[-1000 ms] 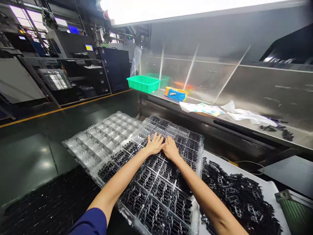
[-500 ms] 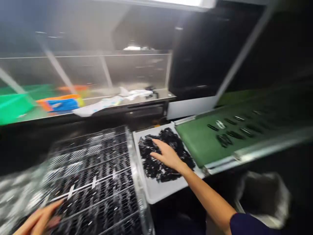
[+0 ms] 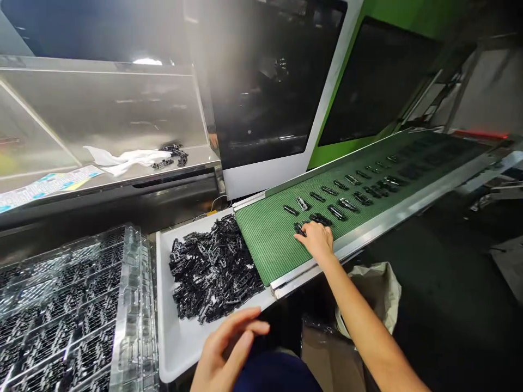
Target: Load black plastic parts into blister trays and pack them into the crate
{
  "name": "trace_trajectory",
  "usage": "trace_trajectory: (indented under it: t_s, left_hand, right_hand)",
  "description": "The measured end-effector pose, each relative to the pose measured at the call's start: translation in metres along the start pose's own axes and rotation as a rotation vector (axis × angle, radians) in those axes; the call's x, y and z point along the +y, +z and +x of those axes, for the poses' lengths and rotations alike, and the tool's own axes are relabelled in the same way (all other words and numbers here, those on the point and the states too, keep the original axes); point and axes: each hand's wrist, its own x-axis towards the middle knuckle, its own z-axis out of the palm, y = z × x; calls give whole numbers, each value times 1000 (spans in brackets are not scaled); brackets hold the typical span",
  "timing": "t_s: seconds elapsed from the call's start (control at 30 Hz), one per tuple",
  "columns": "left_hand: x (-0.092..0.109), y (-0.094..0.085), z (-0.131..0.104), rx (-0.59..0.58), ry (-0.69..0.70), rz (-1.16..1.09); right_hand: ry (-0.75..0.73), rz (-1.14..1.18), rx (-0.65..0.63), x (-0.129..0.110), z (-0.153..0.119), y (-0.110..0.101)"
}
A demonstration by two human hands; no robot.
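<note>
**Right hand down on a black part at the green belt**

We see the right hand reaching over the near end of the belt, its fingers curled down at the black part, thumb a little apart from them. Whether they have closed on it we cannot tell (the hand hides much of it). Another dark part lies just beyond the fingertips, and more run up the belt in two loose rows.

We find the left hand at the near edge of a white tray, its fingers half bent, the thumb well spread, with nothing in its grasp. In that tray, which butts against the end of the belt, sits a heap of black parts. To its left we have a clear compartment tray with dark parts lined up in its cells. Behind, on the metal counter, lie a white cloth, some black pieces and printed sheets. Below the belt we notice a pale bag, its mouth open.
</note>
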Motion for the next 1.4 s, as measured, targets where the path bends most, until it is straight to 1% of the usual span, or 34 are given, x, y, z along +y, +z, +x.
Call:
trace_trajectory:
  t_s: [0.07, 0.13, 0.2, 0.27, 0.37, 0.43, 0.53, 0.6, 0.67, 0.73, 0.77, 0.83, 0.9, 0.93, 0.97, 1.0, 1.07, 1.13, 1.2, 1.23, 1.3, 1.33, 1.4]
  left_hand:
    - [4, 27, 31, -67, 45, -32]
    - [4, 44, 60, -106, 98, -42]
    - [0, 55, 86, -89, 130, -53]
    - [-7, 63, 111, -45, 172, -36]
    - [-16, 73, 149, 28, 288, 101]
    - [-18, 83, 176, 28, 342, 171]
    - [-13, 103, 208, -66, 343, 170]
    - [-6, 117, 216, -141, 329, 129]
    - [1, 129, 212, -206, 323, 67]
    - [8, 135, 197, -268, 327, -66]
    - [11, 136, 188, -298, 328, -152]
    - [16, 131, 168, -348, 300, -305]
    - [19, 122, 148, -346, 257, -382]
    - [19, 116, 139, -315, 241, -408]
    - [17, 110, 131, -267, 232, -440]
    - [15, 103, 122, -208, 231, -480]
    - [9, 87, 106, -67, 232, -554]
    - [1, 70, 89, 63, 200, -565]
    - [-7, 50, 72, 158, 135, -520]
    - [-11, 40, 63, 185, 93, -495]
    - [-20, 20, 46, 187, 8, -487]
    - [-24, 10, 37, 171, -32, -514]
    - [-32, -6, 19, 129, -92, -599]
  right_hand:
    - [-26, 19, -20, 3, 4, 2]
    - [-41, 60, -32, 8, 8, 4]
    - [-52, 123, -38, 13, 12, 4]
    - [-63, 209, -31, 19, 14, 2]
    - [-91, 398, 9, 29, 14, -6]
    - [-100, 556, 47, 38, 14, -12]
    - [-77, 811, 78, 53, 10, -21]
    - [-58, 975, 75, 59, 4, -26]
    - [-45, 1113, 62, 60, -7, -32]
    - [-47, 1219, 38, 56, -21, -39]
    - [-47, 1286, -5, 51, -29, -41]
    - [-40, 1448, -178, 38, -45, -45]
    - [-10, 1598, -379, 21, -60, -45]
    - [8, 1643, -451, 12, -67, -44]
    - [23, 1659, -484, 3, -74, -42]
    - [30, 1654, -494, -7, -81, -40]
    - [2, 1573, -454, -24, -94, -37]
    - [-120, 1418, -361, -41, -103, -37]
    - [-309, 1240, -286, -58, -109, -39]
    - [-406, 1168, -276, -67, -111, -40]
    - [-561, 1076, -325, -84, -114, -40]
    - [-606, 1062, -371, -93, -116, -39]
    - [-625, 1079, -494, -109, -121, -34]
